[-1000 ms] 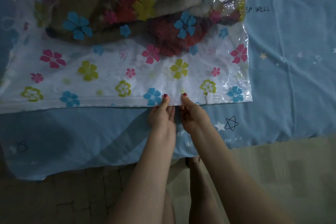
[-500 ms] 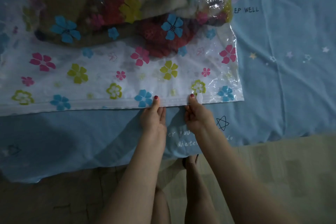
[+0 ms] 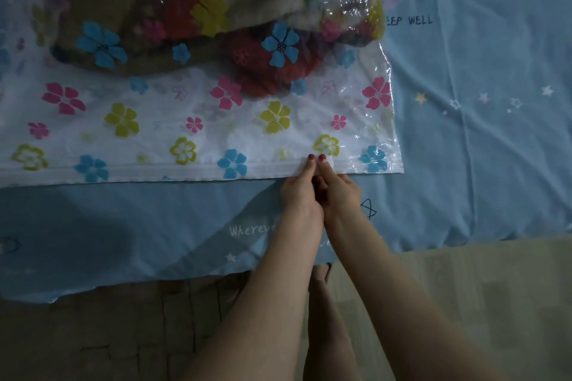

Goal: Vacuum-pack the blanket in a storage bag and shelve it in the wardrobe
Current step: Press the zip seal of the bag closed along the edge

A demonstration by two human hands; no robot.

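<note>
Blanket [image 3: 192,9], brown/red fleece, sits upper-left inside clear flower-print plastic storage bag [image 3: 154,120] on blue sheet [image 3: 479,133]; left hand [image 3: 298,192] & right hand [image 3: 339,190] pinch zip edge lower centre — sealing step, next prob. press rightward to corner.

Two hands [image 3: 322,195], one bag [image 3: 154,139], one blanket [image 3: 139,3]

Both forearms are bare, no sleeves. The left hand [image 3: 298,195] and right hand [image 3: 342,193] wear red nail polish.
</note>
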